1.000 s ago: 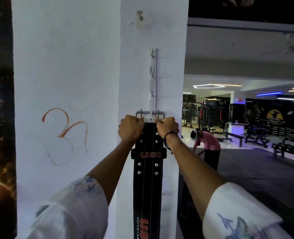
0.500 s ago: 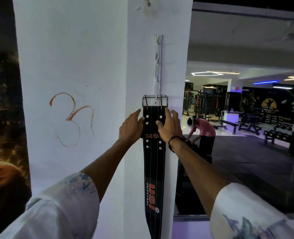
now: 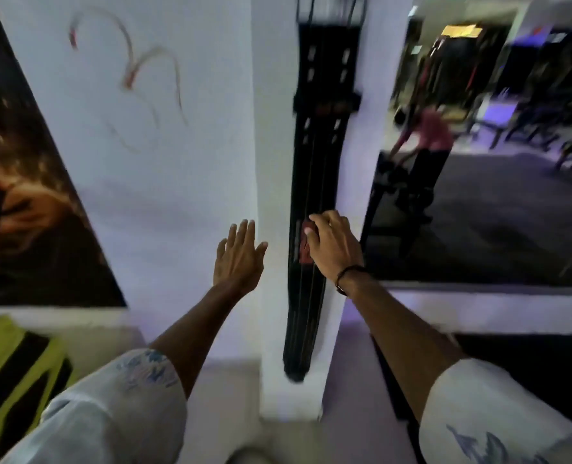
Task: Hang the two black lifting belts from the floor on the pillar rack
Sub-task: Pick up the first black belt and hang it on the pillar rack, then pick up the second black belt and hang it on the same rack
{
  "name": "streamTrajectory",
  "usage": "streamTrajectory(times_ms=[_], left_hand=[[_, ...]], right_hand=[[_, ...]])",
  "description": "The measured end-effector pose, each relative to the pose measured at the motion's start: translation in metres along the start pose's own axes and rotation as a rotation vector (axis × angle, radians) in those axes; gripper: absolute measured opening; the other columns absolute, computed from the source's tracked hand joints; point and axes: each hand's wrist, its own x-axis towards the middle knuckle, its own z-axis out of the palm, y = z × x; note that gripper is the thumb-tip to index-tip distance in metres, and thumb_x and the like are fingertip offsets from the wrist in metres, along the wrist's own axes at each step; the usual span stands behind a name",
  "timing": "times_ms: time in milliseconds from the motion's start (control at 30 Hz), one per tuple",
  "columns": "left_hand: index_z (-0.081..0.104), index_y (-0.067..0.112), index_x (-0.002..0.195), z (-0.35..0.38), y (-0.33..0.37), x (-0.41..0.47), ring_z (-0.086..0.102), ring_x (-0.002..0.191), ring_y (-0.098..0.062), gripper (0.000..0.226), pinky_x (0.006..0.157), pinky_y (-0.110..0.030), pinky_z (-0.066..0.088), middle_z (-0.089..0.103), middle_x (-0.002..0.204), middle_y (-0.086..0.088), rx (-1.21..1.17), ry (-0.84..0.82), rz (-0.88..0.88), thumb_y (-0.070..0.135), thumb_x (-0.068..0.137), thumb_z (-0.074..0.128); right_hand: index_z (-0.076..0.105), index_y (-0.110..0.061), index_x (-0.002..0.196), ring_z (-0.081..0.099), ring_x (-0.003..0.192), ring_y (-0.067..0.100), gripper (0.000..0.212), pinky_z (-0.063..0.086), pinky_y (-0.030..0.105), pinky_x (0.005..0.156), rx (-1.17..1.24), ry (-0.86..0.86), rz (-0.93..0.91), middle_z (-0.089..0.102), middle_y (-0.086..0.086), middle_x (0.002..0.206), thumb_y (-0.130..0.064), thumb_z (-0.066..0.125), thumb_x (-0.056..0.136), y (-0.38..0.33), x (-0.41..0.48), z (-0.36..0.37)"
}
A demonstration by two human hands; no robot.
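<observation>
A long black lifting belt (image 3: 314,162) hangs straight down the front of the white pillar (image 3: 271,182), its buckle cut off by the top edge of the blurred view. My right hand (image 3: 335,244) rests on the belt's lower half over its red lettering, fingers loosely curled against it. My left hand (image 3: 239,254) is spread flat beside the pillar's left corner, clear of the belt and holding nothing. The rack itself is out of view above. No second belt shows.
A white wall (image 3: 137,195) with an orange drawn sign runs left of the pillar, with a dark poster (image 3: 20,195) beside it. Yellow and black fabric (image 3: 13,373) lies at lower left. A person in a pink shirt (image 3: 428,135) bends over in the gym hall at right.
Both hands have left the buckle and come down the belt, which now hangs by itself. My left hand has moved off it to the left. The view has tilted downward.
</observation>
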Motion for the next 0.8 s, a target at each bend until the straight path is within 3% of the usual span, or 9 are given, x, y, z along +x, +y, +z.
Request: streamTrajectory(times_ms=[100,233,433,533,667,800], left_hand=[[0.02,0.012,0.159,0.106,-0.055,-0.062,0.015,0.156,-0.027,0.059,0.124,-0.046,0.018,0.022,0.167,-0.008,0.035,-0.202,-0.113,0.042,0.108,0.025],[0.038,0.013,0.152,0.243,-0.11,-0.138,0.045,0.14,-0.033,0.052,0.112,-0.047,0.036,0.047,0.155,-0.011,0.061,-0.396,-0.184,0.04,0.107,0.031],[0.055,0.019,0.139,0.455,-0.207,-0.239,0.054,0.127,-0.036,0.041,0.097,-0.045,0.045,0.06,0.14,-0.01,0.048,-0.564,-0.282,0.036,0.106,0.036],[0.058,0.018,0.134,0.563,-0.256,-0.294,0.057,0.122,-0.035,0.037,0.095,-0.044,0.047,0.062,0.135,-0.011,0.027,-0.603,-0.301,0.029,0.105,0.038],[0.059,0.021,0.133,0.683,-0.308,-0.363,0.057,0.124,-0.032,0.035,0.097,-0.046,0.05,0.061,0.137,-0.007,-0.036,-0.683,-0.31,0.033,0.105,0.042],[0.054,0.018,0.139,0.774,-0.33,-0.412,0.053,0.126,-0.031,0.038,0.098,-0.047,0.049,0.057,0.138,-0.007,-0.054,-0.759,-0.307,0.032,0.104,0.047]], right_hand=[[0.057,-0.013,0.128,0.049,0.119,0.03,0.037,0.053,0.045,0.086,0.032,-0.225,0.074,0.053,0.01,0.128,-0.032,0.044,0.098,0.045,-0.084,0.109],[0.059,-0.013,0.125,0.048,0.121,0.031,0.037,0.051,0.045,0.088,0.037,-0.484,0.145,0.054,0.009,0.128,-0.033,0.044,0.098,0.099,-0.192,0.244],[0.052,-0.015,0.134,0.048,0.124,0.034,0.042,0.046,0.047,0.098,0.106,-0.799,0.271,0.047,0.011,0.139,-0.032,0.046,0.096,0.166,-0.348,0.449],[0.051,-0.015,0.134,0.052,0.121,0.036,0.041,0.047,0.045,0.097,0.115,-0.889,0.361,0.048,0.013,0.136,-0.028,0.048,0.095,0.2,-0.427,0.544],[0.058,-0.011,0.12,0.057,0.109,0.038,0.029,0.049,0.042,0.088,0.139,-0.949,0.496,0.055,0.017,0.12,-0.019,0.046,0.095,0.23,-0.521,0.649],[0.058,-0.014,0.129,0.056,0.118,0.035,0.039,0.047,0.042,0.1,0.222,-0.962,0.625,0.057,0.014,0.13,-0.008,0.044,0.094,0.249,-0.58,0.719]])
